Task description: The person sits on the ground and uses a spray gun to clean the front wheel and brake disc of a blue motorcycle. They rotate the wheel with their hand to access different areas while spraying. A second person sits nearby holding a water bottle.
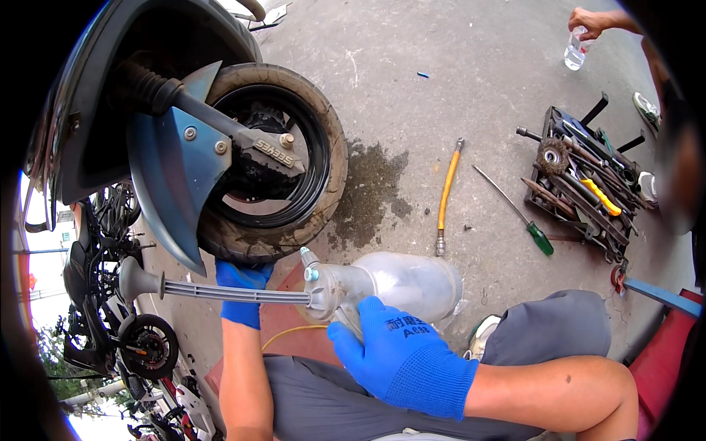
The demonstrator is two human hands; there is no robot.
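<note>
Head view. The right hand [401, 353], in a blue glove, is closed on the grip at the neck end of a translucent plastic container [412, 279], which lies just beyond its fingers. A grey ribbed tube [235, 292] runs leftward from the container and crosses in front of the left hand [239, 276]. The left hand, likewise gloved, is up against the lower side of a tyre [329, 125]; its fingers are partly hidden there, and whether they grip cannot be told. Beyond the left hand, a blue fender [165, 176] partly covers the wheel.

The surface is grey, scuffed concrete [404, 103]. A dark, irregular wet patch [375, 191] stains it beside the tyre, beyond both hands. Farther out from the right hand lies an orange hose [450, 187] with metal end fittings; to the right of the hose is a screwdriver [540, 239] with a green handle, then a heap of hand tools [581, 180].

The setting is outdoors. Well to the left of the left hand stand parked motorcycles [151, 345], with green foliage [44, 367] past them. Far beyond the right hand, at upper right, another person's hand [586, 22] holds a clear bottle [574, 57].
</note>
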